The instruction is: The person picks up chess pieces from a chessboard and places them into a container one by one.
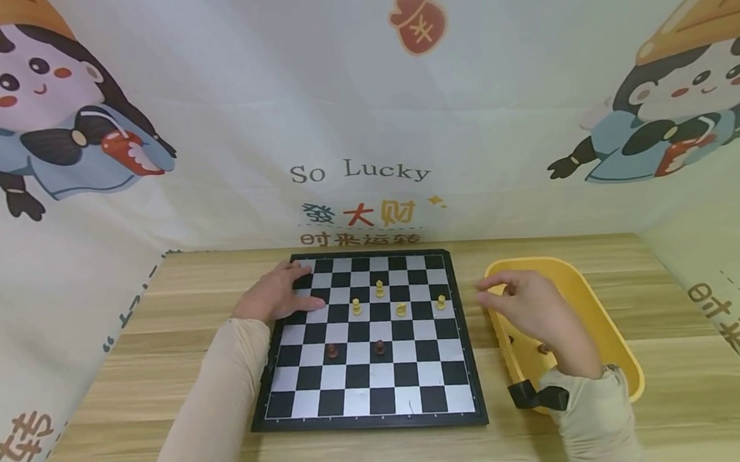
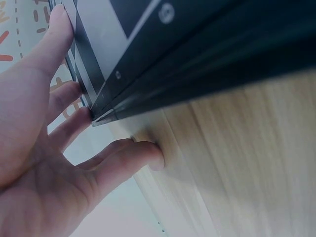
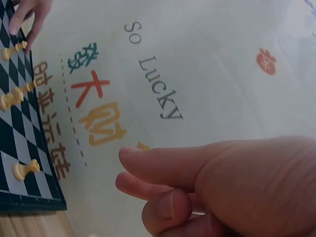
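A black-and-white chessboard point(image 1: 370, 423) lies on the wooden table. My left hand point(image 1: 276, 295) rests at its left side, thumb and a fingertip over the squares; in the left wrist view, other fingers of this hand point(image 2: 34, 163) reach past the board's dark edge point(image 2: 197, 74) toward the tabletop. Several pale yellow chess pieces point(image 1: 379, 289) stand toward the back, with two dark red pieces point(image 1: 332, 350) nearer the front. Over the left rim of a yellow bin point(image 1: 609, 332), my right hand point(image 1: 533, 305) holds nothing, thumb and forefinger extended with a gap between them point(image 3: 217, 185).
A few dark pieces point(image 1: 543, 348) lie inside the bin, partly hidden by the right arm. A black strap point(image 1: 539, 396) is around the right wrist. Behind the table point(image 1: 181, 294) hangs a printed white cloth point(image 1: 227, 126).
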The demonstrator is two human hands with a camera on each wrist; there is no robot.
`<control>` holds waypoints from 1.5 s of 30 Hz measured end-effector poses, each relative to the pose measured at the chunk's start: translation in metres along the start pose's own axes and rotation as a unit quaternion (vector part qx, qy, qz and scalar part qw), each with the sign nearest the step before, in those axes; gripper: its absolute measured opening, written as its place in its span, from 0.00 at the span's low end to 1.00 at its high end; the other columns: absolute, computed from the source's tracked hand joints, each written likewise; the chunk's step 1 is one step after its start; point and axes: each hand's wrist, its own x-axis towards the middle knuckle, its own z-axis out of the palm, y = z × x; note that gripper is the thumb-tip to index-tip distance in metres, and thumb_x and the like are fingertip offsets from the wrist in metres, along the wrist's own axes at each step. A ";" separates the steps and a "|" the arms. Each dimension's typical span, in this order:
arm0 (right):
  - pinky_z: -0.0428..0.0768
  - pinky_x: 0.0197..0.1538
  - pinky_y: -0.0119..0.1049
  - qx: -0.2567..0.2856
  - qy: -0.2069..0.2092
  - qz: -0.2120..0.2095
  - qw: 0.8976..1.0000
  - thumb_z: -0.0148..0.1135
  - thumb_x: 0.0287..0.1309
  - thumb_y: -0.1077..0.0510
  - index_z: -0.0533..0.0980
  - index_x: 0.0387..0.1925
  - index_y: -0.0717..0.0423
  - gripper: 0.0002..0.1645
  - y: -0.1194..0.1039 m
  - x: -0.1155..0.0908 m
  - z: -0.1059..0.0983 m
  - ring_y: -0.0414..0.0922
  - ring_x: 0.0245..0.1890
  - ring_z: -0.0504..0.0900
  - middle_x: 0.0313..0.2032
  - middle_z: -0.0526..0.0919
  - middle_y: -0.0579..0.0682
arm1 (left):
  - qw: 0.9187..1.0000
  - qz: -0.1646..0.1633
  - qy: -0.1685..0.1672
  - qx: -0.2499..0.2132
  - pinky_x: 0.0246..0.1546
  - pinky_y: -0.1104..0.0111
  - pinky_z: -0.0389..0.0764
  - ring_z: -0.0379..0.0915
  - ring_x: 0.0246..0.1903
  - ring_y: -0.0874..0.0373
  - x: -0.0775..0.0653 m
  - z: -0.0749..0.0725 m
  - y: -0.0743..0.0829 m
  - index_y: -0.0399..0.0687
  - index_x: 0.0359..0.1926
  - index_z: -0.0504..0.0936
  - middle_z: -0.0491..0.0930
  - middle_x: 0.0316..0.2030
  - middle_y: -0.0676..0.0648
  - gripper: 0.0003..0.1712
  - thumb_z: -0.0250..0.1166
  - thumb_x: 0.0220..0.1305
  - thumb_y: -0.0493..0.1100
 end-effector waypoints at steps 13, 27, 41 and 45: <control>0.62 0.21 0.30 0.017 -0.016 -0.057 0.998 0.69 0.63 0.52 0.84 0.52 0.55 0.18 -0.016 0.002 0.027 0.43 0.17 0.65 0.17 0.66 0.44 | 1.000 0.000 -0.003 -0.007 0.75 0.41 0.61 0.51 0.78 0.33 0.000 0.000 -0.001 0.47 0.78 0.62 0.53 0.79 0.34 0.52 0.72 0.61 0.62; 0.60 0.18 0.28 0.059 -0.058 -0.116 0.990 0.71 0.62 0.57 0.84 0.53 0.55 0.18 -0.032 0.002 0.059 0.40 0.14 0.63 0.15 0.66 0.43 | 1.000 -0.006 -0.004 -0.012 0.75 0.41 0.62 0.51 0.78 0.33 0.000 -0.001 0.000 0.47 0.78 0.62 0.53 0.79 0.34 0.52 0.73 0.61 0.61; 0.60 0.18 0.27 0.067 -0.073 -0.144 0.985 0.72 0.60 0.55 0.84 0.52 0.54 0.19 -0.036 0.007 0.088 0.37 0.13 0.63 0.14 0.67 0.41 | 1.000 -0.008 -0.001 -0.006 0.75 0.42 0.62 0.52 0.77 0.33 0.000 -0.002 0.001 0.48 0.78 0.62 0.53 0.79 0.34 0.52 0.73 0.60 0.62; 0.59 0.18 0.27 0.083 -0.085 -0.149 0.982 0.72 0.61 0.55 0.84 0.54 0.55 0.20 -0.035 0.008 0.096 0.37 0.13 0.63 0.13 0.67 0.41 | 1.000 -0.008 0.001 -0.006 0.75 0.42 0.62 0.53 0.77 0.34 -0.001 -0.001 0.001 0.48 0.78 0.62 0.53 0.79 0.34 0.52 0.73 0.60 0.62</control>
